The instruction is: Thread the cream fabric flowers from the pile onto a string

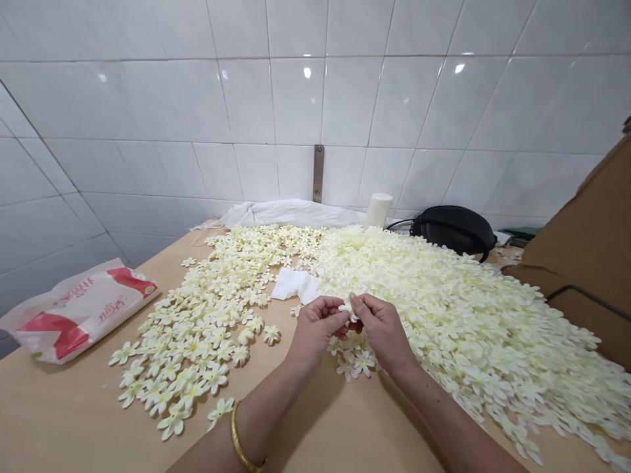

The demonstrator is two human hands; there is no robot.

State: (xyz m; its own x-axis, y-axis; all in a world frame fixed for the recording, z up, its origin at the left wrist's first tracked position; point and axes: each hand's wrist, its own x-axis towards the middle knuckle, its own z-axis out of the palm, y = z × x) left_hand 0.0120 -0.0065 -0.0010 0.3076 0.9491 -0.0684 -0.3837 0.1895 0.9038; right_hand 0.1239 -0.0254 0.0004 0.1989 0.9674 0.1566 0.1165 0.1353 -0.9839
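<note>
Both hands meet above the table's middle, pinching a small pale artificial flower (pixel 349 307) between them. My left hand (pixel 318 328) closes thumb and fingers on its left side. From the right, my right hand (pixel 382 328) grips the same flower with thumb and forefinger; the other fingers are curled and partly hidden. A few loose white flowers (pixel 355 363) lie on the table just under the hands. Close by on the right spreads a big heap of cream petal pieces (pixel 473 315). To the left lie many scattered yellow-white flowers (pixel 197 335), single ones near my left forearm.
A crumpled white tissue (pixel 296 285) lies between the piles. At the left edge rests a red-and-white plastic packet (pixel 83 309). Behind the heap stand a cream cylinder (pixel 378 210) and a black rounded case (pixel 451 228). A brown cardboard box (pixel 582 249) rises at right, before the tiled wall.
</note>
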